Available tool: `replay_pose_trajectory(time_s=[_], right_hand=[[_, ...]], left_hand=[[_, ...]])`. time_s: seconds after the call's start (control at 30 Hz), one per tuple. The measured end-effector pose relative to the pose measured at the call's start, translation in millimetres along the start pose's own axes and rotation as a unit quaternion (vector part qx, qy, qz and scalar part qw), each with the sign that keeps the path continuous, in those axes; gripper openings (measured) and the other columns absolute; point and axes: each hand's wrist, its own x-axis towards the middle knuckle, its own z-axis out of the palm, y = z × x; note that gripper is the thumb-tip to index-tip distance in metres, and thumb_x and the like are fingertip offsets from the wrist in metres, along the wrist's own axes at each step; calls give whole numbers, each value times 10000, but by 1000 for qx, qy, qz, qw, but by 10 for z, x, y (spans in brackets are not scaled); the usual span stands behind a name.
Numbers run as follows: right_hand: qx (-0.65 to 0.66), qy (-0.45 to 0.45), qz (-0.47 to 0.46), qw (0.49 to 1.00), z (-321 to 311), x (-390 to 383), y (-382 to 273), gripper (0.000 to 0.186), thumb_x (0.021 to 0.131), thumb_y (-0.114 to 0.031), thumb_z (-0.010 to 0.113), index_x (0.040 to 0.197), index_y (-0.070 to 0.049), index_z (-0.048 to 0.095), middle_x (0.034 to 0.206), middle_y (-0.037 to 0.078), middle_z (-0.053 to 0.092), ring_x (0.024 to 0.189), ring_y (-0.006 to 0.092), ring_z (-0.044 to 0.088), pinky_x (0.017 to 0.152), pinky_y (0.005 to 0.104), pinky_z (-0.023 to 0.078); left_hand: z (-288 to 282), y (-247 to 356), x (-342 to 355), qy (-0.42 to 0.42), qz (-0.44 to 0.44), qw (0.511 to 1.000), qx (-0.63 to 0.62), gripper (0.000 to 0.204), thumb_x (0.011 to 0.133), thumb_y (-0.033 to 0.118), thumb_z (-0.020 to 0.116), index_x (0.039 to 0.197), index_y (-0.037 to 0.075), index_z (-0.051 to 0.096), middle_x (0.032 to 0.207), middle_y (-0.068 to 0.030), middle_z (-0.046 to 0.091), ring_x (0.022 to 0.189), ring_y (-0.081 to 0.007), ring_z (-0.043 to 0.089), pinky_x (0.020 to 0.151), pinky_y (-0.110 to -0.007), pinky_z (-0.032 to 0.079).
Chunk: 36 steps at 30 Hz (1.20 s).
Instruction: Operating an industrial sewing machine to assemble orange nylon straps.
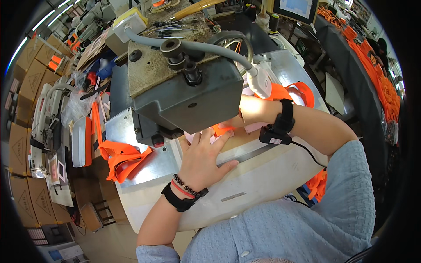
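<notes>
Palm down, my left hand (199,155) lies on the sewing machine's work surface with its fingers stretched out and apart. Its fingertips rest by a small piece of orange fabric (222,130) and some pale pink material (254,127). My right hand (252,108) reaches in from the right beside the grey sewing machine head (188,96). Its fingers are mostly hidden by the head, so what they hold, if anything, cannot be made out. Beyond the right wrist, an orange strip (302,94) curls on the metal plate. The needle area is out of sight behind the head.
Bunched orange fabric (125,160) hangs at the table's left edge. A white lamp (259,83) on a grey flexible neck bends over my right hand. Screwdrivers (175,30) lie on top of the machine. An orange-and-white tray (82,142) stands farther left.
</notes>
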Motion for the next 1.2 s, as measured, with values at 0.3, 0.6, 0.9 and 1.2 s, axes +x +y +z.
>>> replay_pose_trajectory(time_s=[0.3,0.6,0.9,1.2], right_hand=[[-21,-24,6,999,-67,44,-103,342,748,-149,819,1019,-19,657,903,130,710,865,289,686,766,407,538],[-47,-32,33,998,16,116,-41,342,760,-177,827,1027,-42,661,901,107,711,860,279,685,762,404,539],[-86,-61,84,991,-56,104,-203,374,758,-201,823,1037,-12,660,944,148,716,889,302,692,785,399,546],[-104,-52,64,991,-21,152,-147,448,735,-220,818,1052,47,648,976,221,706,895,346,698,773,412,563]], left_hand=[[-24,23,-1,-2,-4,1000,-14,752,775,568,752,1405,194,582,1289,-178,528,1202,-328,527,926,-520,335],[-92,21,-52,13,17,1000,-17,671,804,483,760,1380,179,598,1322,-138,543,1118,-296,554,905,-505,344],[-141,162,-121,37,-16,999,27,646,866,437,730,1318,-2,586,1360,-105,582,1097,-272,554,906,-451,360],[-19,148,-76,26,-7,997,75,720,900,529,654,1353,-23,562,1403,-119,563,1087,-247,536,913,-442,348]])
